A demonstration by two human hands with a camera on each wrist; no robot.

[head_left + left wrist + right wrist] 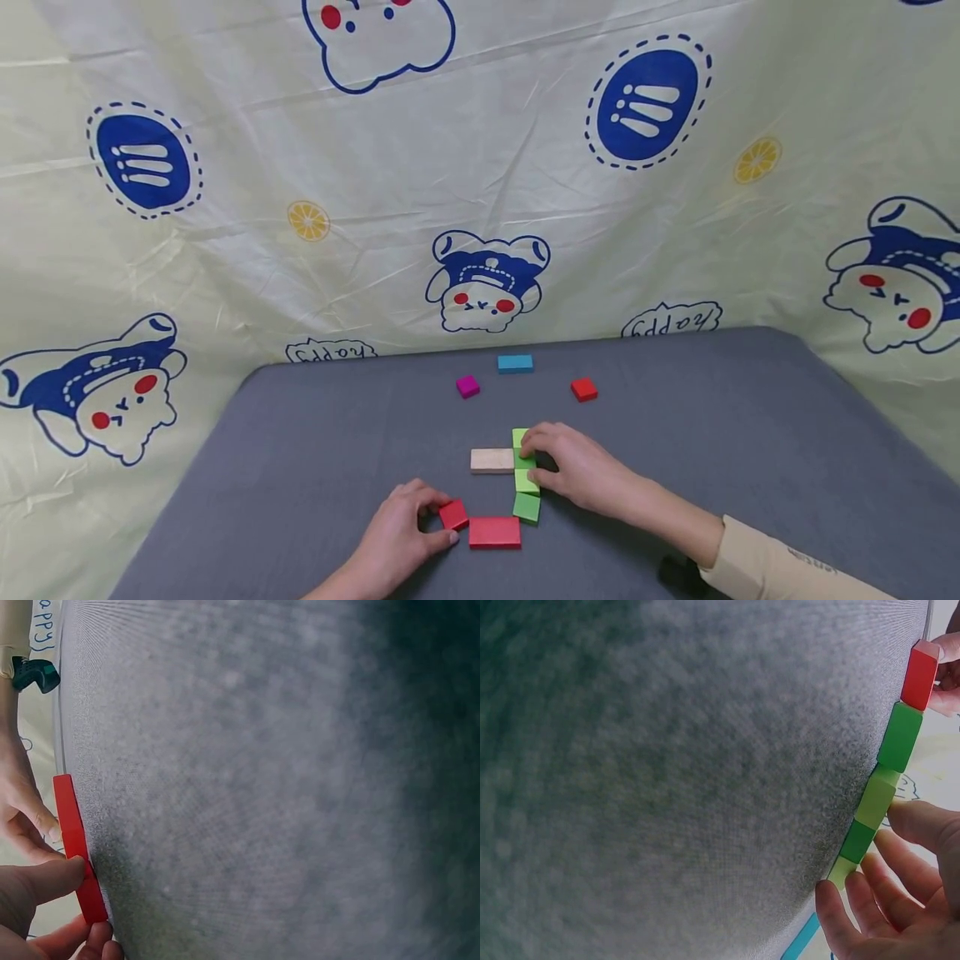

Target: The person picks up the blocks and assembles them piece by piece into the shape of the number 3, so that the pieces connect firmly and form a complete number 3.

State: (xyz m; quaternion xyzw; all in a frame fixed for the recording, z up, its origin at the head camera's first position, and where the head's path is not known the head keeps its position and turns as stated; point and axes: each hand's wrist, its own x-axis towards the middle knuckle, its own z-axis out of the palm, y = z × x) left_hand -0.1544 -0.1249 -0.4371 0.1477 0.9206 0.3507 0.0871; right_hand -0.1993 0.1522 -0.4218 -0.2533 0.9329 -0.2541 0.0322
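Note:
My left hand (405,525) pinches a small red block (453,514) between thumb and fingers, tilted at the left end of a longer red block (495,533). In the left wrist view, the thumb presses the red piece (71,817). My right hand (581,467) has curved fingers on a column of green blocks, the thumb at a light green block (527,481) and fingertips over the dark green block (524,460) behind it. A slightly turned green block (527,507) ends the column near the long red block. A pale wooden block (492,461) meets the column's left side.
Farther back on the grey-covered table (360,433) lie a magenta block (468,387), a blue block (515,364) and a red block (584,389). Behind the table hangs a printed cloth (390,167). A dark object (682,575) sits by my right sleeve (772,558).

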